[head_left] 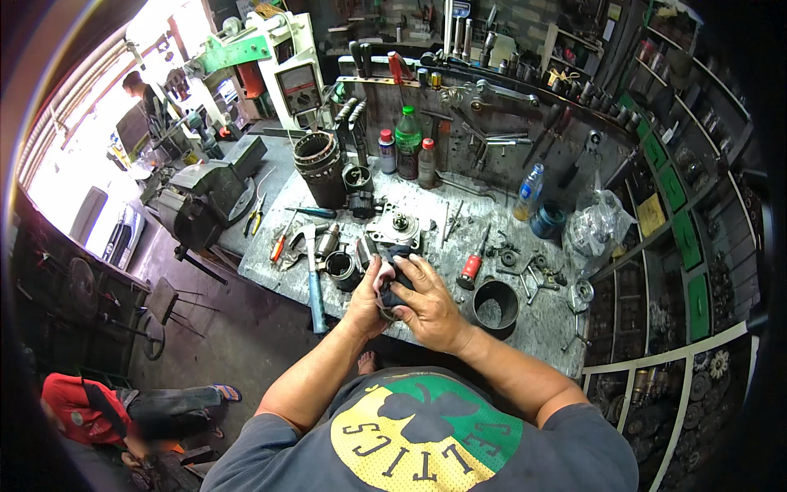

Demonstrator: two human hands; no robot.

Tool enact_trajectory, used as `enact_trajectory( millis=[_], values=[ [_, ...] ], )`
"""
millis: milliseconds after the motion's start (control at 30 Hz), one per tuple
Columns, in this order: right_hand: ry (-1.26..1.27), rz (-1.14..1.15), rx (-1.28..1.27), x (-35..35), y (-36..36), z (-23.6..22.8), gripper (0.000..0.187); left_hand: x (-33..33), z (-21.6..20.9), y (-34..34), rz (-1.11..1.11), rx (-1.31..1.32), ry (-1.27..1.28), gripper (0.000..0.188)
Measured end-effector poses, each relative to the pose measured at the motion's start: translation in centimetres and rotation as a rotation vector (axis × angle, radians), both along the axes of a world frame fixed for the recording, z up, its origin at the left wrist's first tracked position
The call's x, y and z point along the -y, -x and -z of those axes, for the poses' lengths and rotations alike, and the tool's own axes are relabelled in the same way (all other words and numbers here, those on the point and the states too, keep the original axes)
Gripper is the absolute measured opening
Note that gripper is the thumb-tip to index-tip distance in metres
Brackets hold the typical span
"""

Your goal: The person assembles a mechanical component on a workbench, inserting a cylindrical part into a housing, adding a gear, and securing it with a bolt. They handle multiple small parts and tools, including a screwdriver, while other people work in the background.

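Observation:
At the bench's front edge my left hand point(366, 305) and my right hand point(432, 305) come together around a dark rag point(403, 277) with a paler, pinkish fold. My left fingers close on its left side. The right fingers press over it from the right. Whatever the rag may cover is hidden. Just beyond the hands sits a silver metal housing point(400, 223) with a round centre. Left of my left hand stand a dark metal ring part point(340, 266) and a hammer point(316, 283) with a blue handle.
A wide black cylinder point(495, 307) and a red-handled screwdriver point(471, 266) lie to the right. A ribbed motor casing point(320, 168) and a green-capped bottle point(407, 141) stand farther back. A vise point(197, 201) is at left. Another person in red point(86, 410) works low at lower left.

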State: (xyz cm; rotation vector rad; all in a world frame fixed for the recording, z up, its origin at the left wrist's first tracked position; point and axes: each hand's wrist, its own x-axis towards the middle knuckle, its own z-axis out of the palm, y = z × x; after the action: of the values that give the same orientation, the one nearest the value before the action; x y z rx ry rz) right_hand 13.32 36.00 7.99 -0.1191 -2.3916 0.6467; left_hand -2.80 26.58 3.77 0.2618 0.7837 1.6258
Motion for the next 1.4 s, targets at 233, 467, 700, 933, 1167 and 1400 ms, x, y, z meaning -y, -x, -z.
enact_trajectory(
  millis=[233, 467, 700, 933, 1167, 1400],
  values=[
    [0.668, 0.261, -0.080, -5.0, -0.4, -2.8, 0.025, -0.2, -1.2, -1.1, 0.122, 0.304, -0.236, 0.089],
    [0.256, 0.224, -0.159, -1.1, 1.8, -0.3, 0.031, -1.4, -0.8, -1.5, -0.091, -0.002, -0.092, 0.062],
    [0.006, 0.133, -0.042, -3.9, -0.6, -1.1, 0.011, -0.2, -2.0, -0.3, 0.115, 0.225, -0.066, 0.085],
    [-0.097, -0.020, 0.184, -3.3, -0.2, -1.3, 0.068, 0.0, -2.7, 0.3, 0.053, 0.240, -0.024, 0.079],
    [-0.186, -0.002, 0.292, -3.2, -1.3, -0.8, 0.062, 0.2, -2.6, -0.6, -0.098, -0.102, 0.031, 0.064],
    [-0.093, 0.091, 0.444, -1.7, -0.6, -3.3, 0.053, -0.8, -1.4, 0.8, 0.026, -0.071, 0.090, 0.069]
  ],
)
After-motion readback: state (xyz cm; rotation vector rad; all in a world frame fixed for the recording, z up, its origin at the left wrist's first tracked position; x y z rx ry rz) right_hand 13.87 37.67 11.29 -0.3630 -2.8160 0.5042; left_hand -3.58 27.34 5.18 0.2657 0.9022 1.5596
